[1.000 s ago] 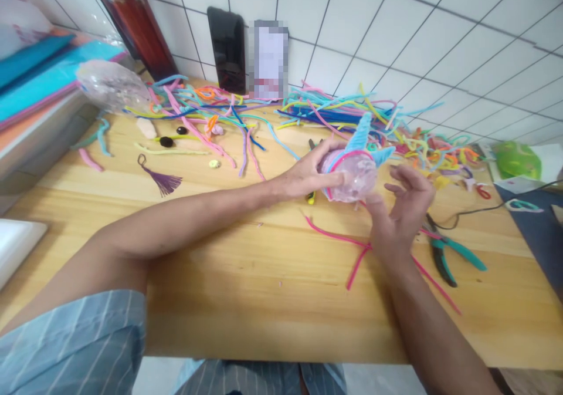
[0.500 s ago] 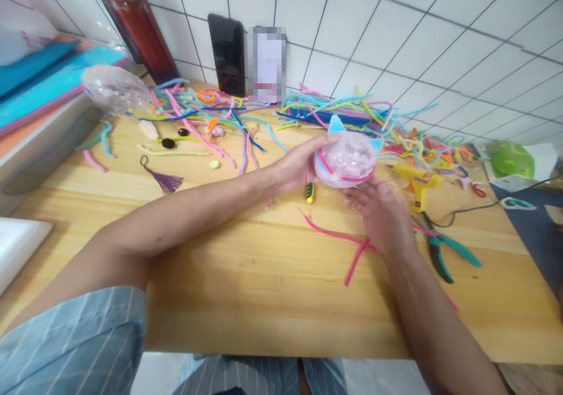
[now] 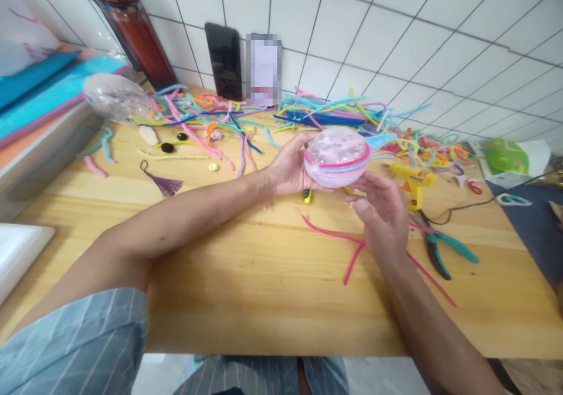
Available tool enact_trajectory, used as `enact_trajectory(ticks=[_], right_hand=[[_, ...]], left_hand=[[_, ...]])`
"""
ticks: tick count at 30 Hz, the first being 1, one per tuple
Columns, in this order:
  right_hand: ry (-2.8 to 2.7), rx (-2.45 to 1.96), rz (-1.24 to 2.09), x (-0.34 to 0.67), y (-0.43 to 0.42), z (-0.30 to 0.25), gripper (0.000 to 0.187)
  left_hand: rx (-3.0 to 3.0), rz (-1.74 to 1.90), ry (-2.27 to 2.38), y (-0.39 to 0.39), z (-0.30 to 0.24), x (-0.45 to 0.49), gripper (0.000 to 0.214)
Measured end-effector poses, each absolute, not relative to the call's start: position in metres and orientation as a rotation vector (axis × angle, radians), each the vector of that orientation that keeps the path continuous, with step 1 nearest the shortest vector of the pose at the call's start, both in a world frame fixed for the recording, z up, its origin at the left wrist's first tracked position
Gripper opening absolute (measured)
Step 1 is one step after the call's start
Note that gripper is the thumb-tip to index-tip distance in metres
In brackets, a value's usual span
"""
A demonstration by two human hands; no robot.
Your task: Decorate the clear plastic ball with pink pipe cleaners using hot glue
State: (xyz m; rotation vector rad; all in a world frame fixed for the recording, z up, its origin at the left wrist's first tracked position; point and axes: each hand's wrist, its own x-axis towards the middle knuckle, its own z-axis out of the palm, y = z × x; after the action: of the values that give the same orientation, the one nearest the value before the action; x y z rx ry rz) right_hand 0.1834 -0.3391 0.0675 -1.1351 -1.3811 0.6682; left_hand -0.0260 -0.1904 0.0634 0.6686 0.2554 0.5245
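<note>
Banding (image 3: 338, 165) in pink and blue already runs across the near side of the ball (image 3: 336, 144), and a ribbed blue point (image 3: 380, 141) juts at its right; what is left cannot be told. Shiny, pale pink and rounded, the ball sits above the bench (image 3: 264, 301) in the curled left hand (image 3: 288, 166). The right hand (image 3: 385, 213) is half open by its lower right edge, thumb apart, contact unclear.
</note>
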Motion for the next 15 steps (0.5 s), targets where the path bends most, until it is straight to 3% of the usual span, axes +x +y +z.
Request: enact_trajectory(ticks=[8, 12, 15], right_hand=[[-1.75, -1.057, 0.349, 0.174, -0.355, 0.076, 0.069], [-1.625, -1.089, 0.477, 0.171, -0.355, 0.078, 0.054], [-1.362, -1.129, 0.695, 0.172, -0.35, 0.079, 0.042]], left_hand=[[0.784, 0.516, 0.205, -0.189, 0.05, -0.03, 0.08], [0.878, 0.571, 0.22, -0.191, 0.049, -0.027, 0.084], [0.899, 0.688, 0.27, -0.191, 0.05, -0.021, 0.072]])
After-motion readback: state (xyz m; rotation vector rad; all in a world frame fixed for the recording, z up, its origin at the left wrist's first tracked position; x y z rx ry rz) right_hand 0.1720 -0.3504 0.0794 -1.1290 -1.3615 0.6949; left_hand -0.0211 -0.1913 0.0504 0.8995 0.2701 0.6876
